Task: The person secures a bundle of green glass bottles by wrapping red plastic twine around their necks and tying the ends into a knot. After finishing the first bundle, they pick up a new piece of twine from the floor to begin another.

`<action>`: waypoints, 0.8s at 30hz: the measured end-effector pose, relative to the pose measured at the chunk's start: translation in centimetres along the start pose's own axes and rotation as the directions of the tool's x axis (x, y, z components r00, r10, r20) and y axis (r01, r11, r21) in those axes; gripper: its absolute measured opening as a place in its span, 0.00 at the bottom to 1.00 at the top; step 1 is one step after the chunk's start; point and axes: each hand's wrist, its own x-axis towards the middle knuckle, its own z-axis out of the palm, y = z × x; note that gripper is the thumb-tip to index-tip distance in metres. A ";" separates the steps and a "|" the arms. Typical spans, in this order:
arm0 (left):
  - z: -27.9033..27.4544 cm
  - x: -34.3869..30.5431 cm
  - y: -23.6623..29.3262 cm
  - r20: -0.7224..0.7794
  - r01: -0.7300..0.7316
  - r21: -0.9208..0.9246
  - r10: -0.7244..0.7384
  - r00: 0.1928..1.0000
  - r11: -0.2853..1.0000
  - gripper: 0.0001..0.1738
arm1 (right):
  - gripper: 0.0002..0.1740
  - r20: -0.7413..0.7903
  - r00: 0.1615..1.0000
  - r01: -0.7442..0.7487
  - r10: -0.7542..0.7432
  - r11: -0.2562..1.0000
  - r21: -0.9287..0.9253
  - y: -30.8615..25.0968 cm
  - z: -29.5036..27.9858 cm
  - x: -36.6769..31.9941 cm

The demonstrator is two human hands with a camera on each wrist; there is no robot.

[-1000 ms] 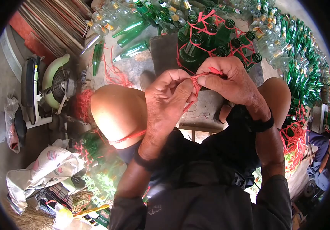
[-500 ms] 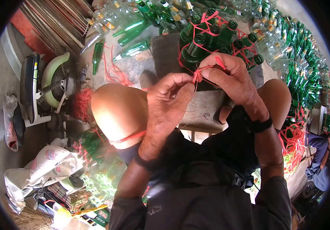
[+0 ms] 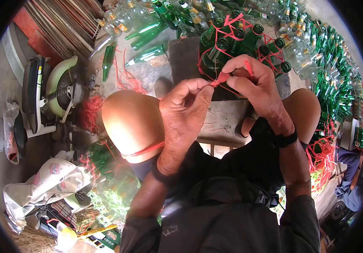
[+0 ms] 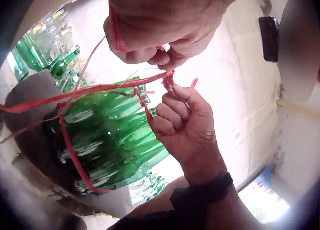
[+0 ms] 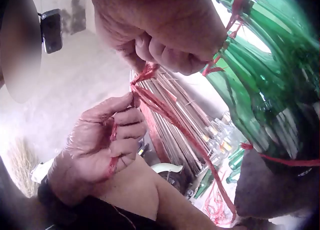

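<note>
In the head view the left hand (image 3: 186, 110) pinches a knotted red strand (image 3: 217, 82) between thumb and forefinger. Close by on its right, the right hand (image 3: 257, 89) pinches the same strand, with a short end sticking up past its fingers. Behind both hands stands a bundle of green bottles (image 3: 213, 59) wrapped in red twine (image 3: 200, 55). The right wrist view shows the knot (image 5: 134, 84) between the two hands and red strand looped across the left fingers (image 5: 131, 132). From the left wrist view, red strands (image 4: 75, 93) run past the bottles' sides.
Loose green bottles (image 3: 147, 55) lie at the back left. Many more bottles (image 3: 329, 71) are piled at the right. A dark slab (image 3: 181, 55) is under the bundle. Tangled red twine (image 3: 92, 114) lies left of the bare knee, and a white patterned bag (image 3: 50, 179) is at lower left.
The hands have moved slightly apart, the right one tilting up, and the knot between them shows more plainly. The head view has shifted a little. Both hands keep hold of the strand.
</note>
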 end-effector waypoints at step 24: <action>0.9 -0.3 -0.1 -0.040 0.002 -0.038 -0.003 0.999 0.999 0.08 | 0.04 -0.051 0.998 0.023 -0.035 0.976 -0.216 -0.9 1.5 -1.0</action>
